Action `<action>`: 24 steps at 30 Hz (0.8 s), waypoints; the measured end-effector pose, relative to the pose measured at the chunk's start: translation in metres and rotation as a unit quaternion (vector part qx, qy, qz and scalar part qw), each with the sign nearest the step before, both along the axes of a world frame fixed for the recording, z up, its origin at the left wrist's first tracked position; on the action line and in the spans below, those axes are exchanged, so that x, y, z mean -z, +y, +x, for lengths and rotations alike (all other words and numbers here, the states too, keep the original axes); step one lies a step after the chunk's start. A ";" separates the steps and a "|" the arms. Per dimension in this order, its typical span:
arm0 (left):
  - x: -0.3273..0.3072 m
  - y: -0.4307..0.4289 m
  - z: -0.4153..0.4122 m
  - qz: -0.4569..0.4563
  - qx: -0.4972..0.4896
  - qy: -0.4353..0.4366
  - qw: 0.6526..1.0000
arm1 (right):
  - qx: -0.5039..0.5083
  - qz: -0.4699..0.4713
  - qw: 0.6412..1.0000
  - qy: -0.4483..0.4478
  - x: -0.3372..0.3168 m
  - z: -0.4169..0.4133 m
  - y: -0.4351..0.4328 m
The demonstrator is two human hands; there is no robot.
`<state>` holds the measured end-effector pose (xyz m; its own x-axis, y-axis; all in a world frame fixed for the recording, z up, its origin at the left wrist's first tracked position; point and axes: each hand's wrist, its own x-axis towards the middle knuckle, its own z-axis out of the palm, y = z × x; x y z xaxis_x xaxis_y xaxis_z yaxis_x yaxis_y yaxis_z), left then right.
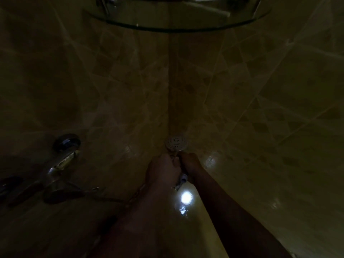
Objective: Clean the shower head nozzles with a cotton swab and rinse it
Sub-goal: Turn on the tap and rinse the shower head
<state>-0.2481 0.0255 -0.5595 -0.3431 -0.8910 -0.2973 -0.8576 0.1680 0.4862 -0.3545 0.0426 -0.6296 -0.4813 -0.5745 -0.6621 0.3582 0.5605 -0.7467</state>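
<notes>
Nearest to you, both forearms reach up from the bottom edge toward the corner of a tiled shower, the left one lit and the right one in deep shadow. Between them sits a bright white glare (186, 197) on the wet tile, with a smaller glint just below it.

Just beyond the glare, the lower end of the handle (183, 179) shows between your wrists, with the hose (134, 196) trailing off from there to the left. Your left hand (163, 171) wraps the handle, fingers curled round it. Your right hand (189, 161) lies close against the handle's right side, knuckles bunched, touching or nearly touching the left hand. It is too dark to tell whether its fingers close on the handle or pinch something small.

The shower head (176, 143) sticks up just past both sets of knuckles, its round nozzle face turned toward you, right in front of the corner seam.

Off to the left, well apart from your hands, a chrome tap (64, 161) juts from the wall (115, 86) with dark levers below it.

Farthest up, a curved glass shelf (186, 25) spans the corner above everything.
</notes>
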 end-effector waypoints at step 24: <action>0.008 -0.001 0.026 -0.002 -0.028 0.018 0.999 | 0.029 0.009 0.999 -0.011 -0.010 0.013 0.007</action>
<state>-0.2224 0.0246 -0.5674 -0.3027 -0.9107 -0.2812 -0.8475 0.1222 0.5165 -0.3413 0.0499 -0.6198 -0.4978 -0.5338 -0.6835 0.4070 0.5522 -0.7276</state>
